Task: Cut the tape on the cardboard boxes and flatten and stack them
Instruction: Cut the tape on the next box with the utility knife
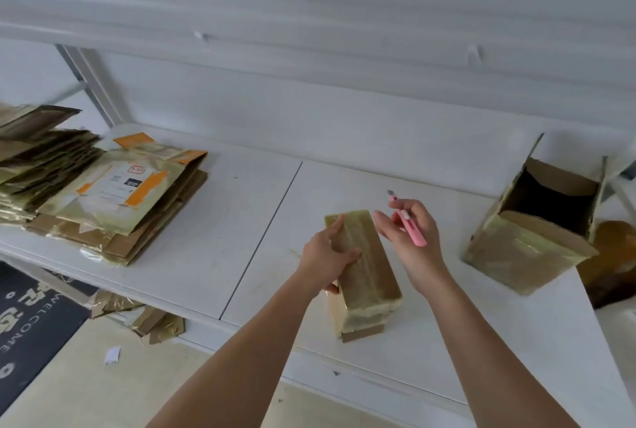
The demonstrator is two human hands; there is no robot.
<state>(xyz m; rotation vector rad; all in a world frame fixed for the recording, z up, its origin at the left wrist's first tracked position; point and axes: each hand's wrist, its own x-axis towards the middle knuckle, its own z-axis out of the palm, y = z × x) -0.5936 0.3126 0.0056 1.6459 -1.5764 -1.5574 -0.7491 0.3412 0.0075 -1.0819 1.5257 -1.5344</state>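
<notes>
Item 1. Floor, 8 o'clock: one dark doormat [24,321] lettered WELCOME; cardboard scraps [137,316] under the table edge; one small white paper scrap [112,355].

Item 2. White folding table [213,238], centre seam running from 12 toward 6 o'clock.

Item 3. Stack of flattened boxes [113,207], at 9 o'clock on the table. Sheet count cannot be told. Top sheet carries orange tape strips and a white label; glossy clear tape covers much of the brown board. A second, rougher pile [38,159] lies just beside it toward the frame edge.

Item 4. One taped box [364,269], centre, tilted, lower end resting on the table. Long, narrow, brown cardboard wrapped almost wholly in yellowish clear tape; bare board shows only at the near bottom end. Closed; contents not visible.

Item 5. Left hand [328,257]: grips the taped box along its 9 o'clock side, thumb across the upper face.

Item 6. Right hand [411,238]: just beside the box at its 3 o'clock, holds one pink utility knife [409,223], blade tip pointing to 11 o'clock, forefinger extended.

Item 7. One open box [530,228], 3 o'clock, upright, flaps raised, taped outside; interior dark, contents cannot be told.

Item 8. One brown object [612,262] behind it at the frame edge, blurred, unidentified.
</notes>
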